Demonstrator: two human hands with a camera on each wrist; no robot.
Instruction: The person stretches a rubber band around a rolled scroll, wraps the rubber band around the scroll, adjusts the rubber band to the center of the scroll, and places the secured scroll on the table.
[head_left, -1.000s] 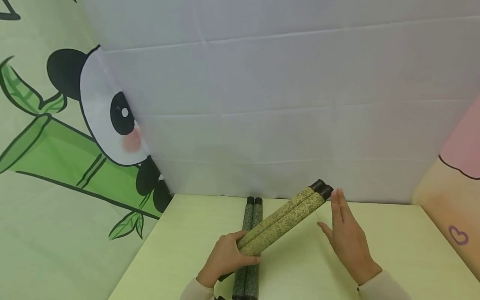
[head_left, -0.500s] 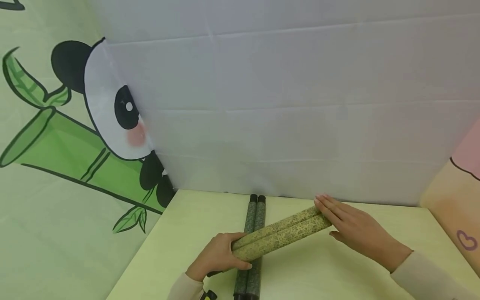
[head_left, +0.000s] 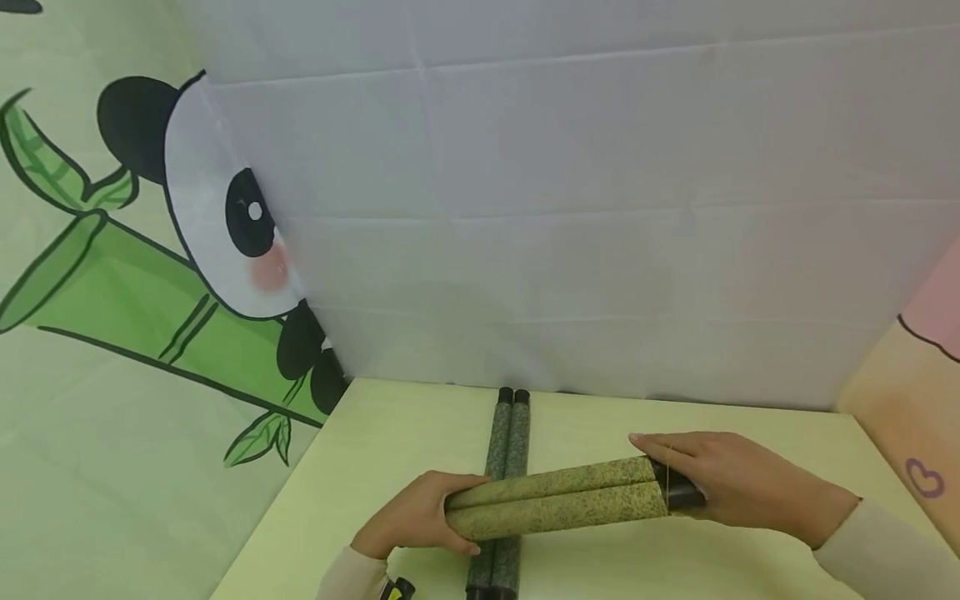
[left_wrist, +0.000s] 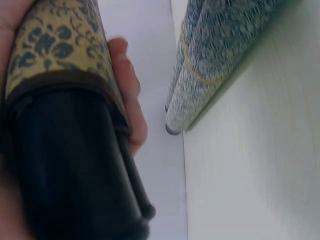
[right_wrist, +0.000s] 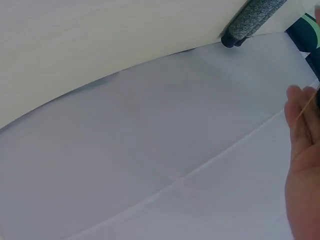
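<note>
A yellow-green patterned scroll [head_left: 555, 504], rolled up as two side-by-side rolls, is held nearly level over the table. My left hand [head_left: 420, 512] grips its left end, thumb on the near side; the left wrist view shows black roller ends [left_wrist: 75, 160] beyond the hand. At the other end, my right hand [head_left: 738, 475] lies against the black roller ends with straight fingers along the far side; its thumb is hidden. A thin elastic band [head_left: 668, 479] crosses the scroll there and runs to those fingers. Below lies a grey-green double-rolled scroll [head_left: 517, 433].
The pale table [head_left: 420, 433] meets a white cloth backdrop [head_left: 570, 250] at its far edge. A printed panda panel [head_left: 202, 208] stands to the left and a pink-and-beige one [head_left: 915, 417] to the right. A yellow band [left_wrist: 197, 75] circles the grey-green scroll.
The yellow-green scroll's right end has swung down from a steep tilt to nearly level. My right hand has moved from beside that end onto it, while my left hand shifted slightly left.
</note>
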